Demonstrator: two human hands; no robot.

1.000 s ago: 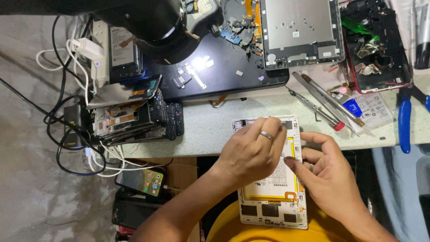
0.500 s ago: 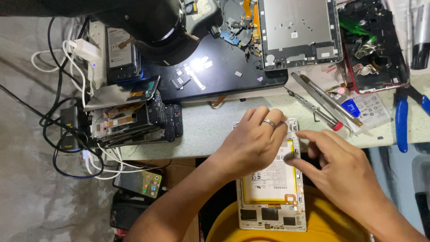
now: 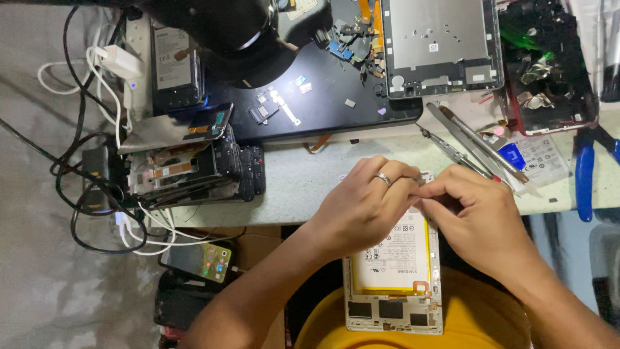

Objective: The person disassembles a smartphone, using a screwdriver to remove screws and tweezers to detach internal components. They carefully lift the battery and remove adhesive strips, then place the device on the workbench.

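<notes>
Around the opened tablet (image 3: pixel 394 271), tweezers (image 3: pixel 475 143) and stacked phones (image 3: pixel 194 169) lie.

I see 1 white battery label (image 3: pixel 395 253) under my hands, 1 lit phone screen (image 3: pixel 208 260) below the bench, and 1 blue-and-white packet (image 3: pixel 529 157) at right.

Bench is pretty packed. Up top there's a silver tablet back panel (image 3: pixel 442 45) lying flat on a black mat (image 3: pixel 323 106), with small screws and bits of flex cable scattered near it. Left side has a stack of opened phones (image 3: pixel 194 171) in a tangle of black and white cables (image 3: pixel 84 161), plus a white charger (image 3: pixel 119 61). Off to the right, metal tweezers (image 3: pixel 475 145) lie beside a red-framed phone (image 3: pixel 549 71), and blue-handled pliers (image 3: pixel 584 174) sit at the edge.
</notes>
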